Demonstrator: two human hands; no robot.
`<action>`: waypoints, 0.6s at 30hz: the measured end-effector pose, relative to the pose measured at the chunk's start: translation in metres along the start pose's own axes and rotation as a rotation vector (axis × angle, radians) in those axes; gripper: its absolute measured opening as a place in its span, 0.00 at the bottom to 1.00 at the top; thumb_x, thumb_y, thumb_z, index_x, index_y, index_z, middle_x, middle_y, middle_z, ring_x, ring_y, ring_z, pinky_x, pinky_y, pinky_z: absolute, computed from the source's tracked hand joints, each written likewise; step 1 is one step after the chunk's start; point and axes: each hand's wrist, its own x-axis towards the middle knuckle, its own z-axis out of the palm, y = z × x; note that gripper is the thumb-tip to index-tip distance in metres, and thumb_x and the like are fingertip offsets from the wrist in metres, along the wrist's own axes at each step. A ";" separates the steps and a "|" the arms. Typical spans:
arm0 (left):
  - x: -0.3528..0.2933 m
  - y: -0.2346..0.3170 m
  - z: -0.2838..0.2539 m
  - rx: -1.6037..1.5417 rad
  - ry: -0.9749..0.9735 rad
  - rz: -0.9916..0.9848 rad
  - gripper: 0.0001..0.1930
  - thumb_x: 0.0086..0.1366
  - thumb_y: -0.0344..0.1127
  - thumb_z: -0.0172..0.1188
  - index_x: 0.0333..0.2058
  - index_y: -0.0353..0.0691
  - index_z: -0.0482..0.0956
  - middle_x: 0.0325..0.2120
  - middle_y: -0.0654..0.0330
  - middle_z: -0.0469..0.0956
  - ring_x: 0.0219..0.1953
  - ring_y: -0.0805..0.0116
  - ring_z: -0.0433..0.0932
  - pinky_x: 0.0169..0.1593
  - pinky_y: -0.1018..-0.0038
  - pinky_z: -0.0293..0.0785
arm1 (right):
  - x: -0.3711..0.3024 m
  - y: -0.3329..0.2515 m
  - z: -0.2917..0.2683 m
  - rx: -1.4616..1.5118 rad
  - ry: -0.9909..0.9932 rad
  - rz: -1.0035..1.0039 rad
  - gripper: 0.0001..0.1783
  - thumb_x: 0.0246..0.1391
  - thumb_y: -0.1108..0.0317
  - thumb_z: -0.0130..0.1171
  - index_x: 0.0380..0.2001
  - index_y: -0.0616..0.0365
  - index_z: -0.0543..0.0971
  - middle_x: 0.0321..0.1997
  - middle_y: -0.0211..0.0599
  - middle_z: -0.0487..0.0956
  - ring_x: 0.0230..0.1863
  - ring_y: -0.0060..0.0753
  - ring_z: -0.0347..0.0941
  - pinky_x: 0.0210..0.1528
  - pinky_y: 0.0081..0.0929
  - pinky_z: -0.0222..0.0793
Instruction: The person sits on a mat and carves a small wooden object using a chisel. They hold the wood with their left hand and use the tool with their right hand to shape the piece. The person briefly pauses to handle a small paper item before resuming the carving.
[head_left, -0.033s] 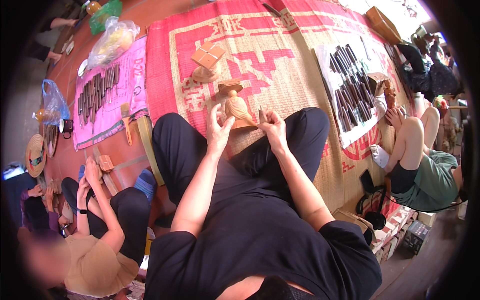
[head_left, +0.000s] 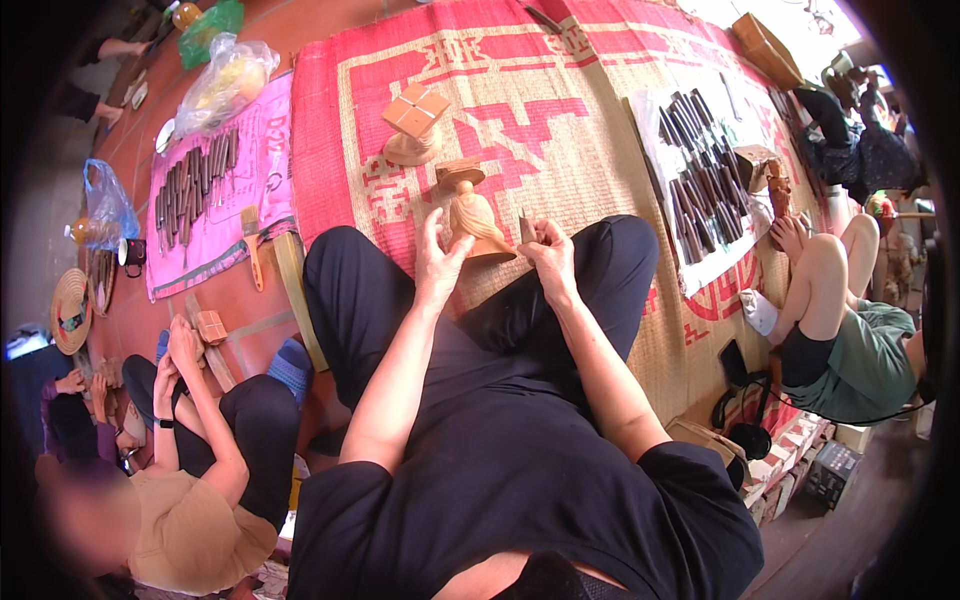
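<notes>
Right fingers (head_left: 549, 234) farther right, beside wooden figure (head_left: 473, 217)

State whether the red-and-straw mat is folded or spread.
Spread: the mat lies open, its pattern showing widely beyond the carved wooden piece.

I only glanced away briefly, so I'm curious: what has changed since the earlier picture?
The right hand has shifted slightly rightward, away from the carved wooden figure, still holding a small dark piece. Nothing was visibly let go. The left hand stays at the figure's left side; the figure itself looks unmoved.
</notes>
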 end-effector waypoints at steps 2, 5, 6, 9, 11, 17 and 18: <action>0.001 0.001 0.011 -0.040 -0.055 0.066 0.39 0.52 0.41 0.68 0.60 0.41 0.58 0.49 0.49 0.67 0.55 0.56 0.66 0.57 0.64 0.63 | 0.011 0.000 -0.003 -0.223 0.047 -0.121 0.09 0.41 0.77 0.60 0.30 0.59 0.77 0.22 0.21 0.70 0.24 0.14 0.62 0.28 0.16 0.58; 0.000 0.011 0.019 -0.064 -0.131 0.055 0.46 0.50 0.41 0.70 0.62 0.38 0.51 0.56 0.45 0.61 0.60 0.54 0.60 0.61 0.64 0.58 | 0.023 -0.009 0.005 -0.530 0.113 -0.205 0.07 0.45 0.69 0.63 0.28 0.58 0.78 0.21 0.31 0.69 0.24 0.25 0.65 0.28 0.24 0.61; 0.001 0.013 0.020 -0.086 -0.139 0.076 0.47 0.49 0.41 0.71 0.62 0.37 0.51 0.57 0.45 0.60 0.61 0.55 0.59 0.62 0.64 0.58 | 0.028 -0.005 0.006 -0.552 0.092 -0.231 0.07 0.45 0.68 0.63 0.29 0.58 0.78 0.22 0.34 0.70 0.25 0.28 0.67 0.30 0.26 0.62; 0.004 -0.001 0.021 -0.137 -0.197 0.053 0.49 0.52 0.39 0.69 0.65 0.36 0.45 0.61 0.47 0.55 0.63 0.60 0.56 0.64 0.67 0.54 | 0.035 -0.004 0.018 -0.625 0.032 -0.242 0.10 0.45 0.65 0.62 0.32 0.56 0.79 0.28 0.40 0.74 0.32 0.40 0.71 0.36 0.33 0.65; 0.006 0.001 0.022 -0.127 -0.210 0.044 0.49 0.52 0.39 0.69 0.65 0.36 0.44 0.61 0.48 0.54 0.63 0.61 0.55 0.64 0.67 0.54 | 0.038 0.010 0.023 -0.658 0.045 -0.349 0.09 0.46 0.68 0.61 0.32 0.58 0.78 0.27 0.37 0.74 0.28 0.35 0.70 0.33 0.29 0.64; 0.006 -0.006 0.021 -0.187 -0.214 0.002 0.51 0.49 0.37 0.68 0.65 0.39 0.43 0.60 0.45 0.54 0.63 0.53 0.56 0.63 0.63 0.57 | 0.027 0.019 0.031 -0.650 -0.078 -0.502 0.11 0.52 0.67 0.57 0.40 0.55 0.78 0.38 0.40 0.77 0.40 0.43 0.74 0.42 0.31 0.69; 0.006 -0.009 0.022 -0.192 -0.212 0.003 0.51 0.49 0.37 0.68 0.65 0.39 0.43 0.60 0.45 0.54 0.63 0.53 0.56 0.63 0.63 0.57 | 0.029 0.017 0.033 -0.690 -0.074 -0.488 0.12 0.52 0.66 0.56 0.40 0.54 0.78 0.38 0.40 0.77 0.40 0.43 0.74 0.43 0.31 0.69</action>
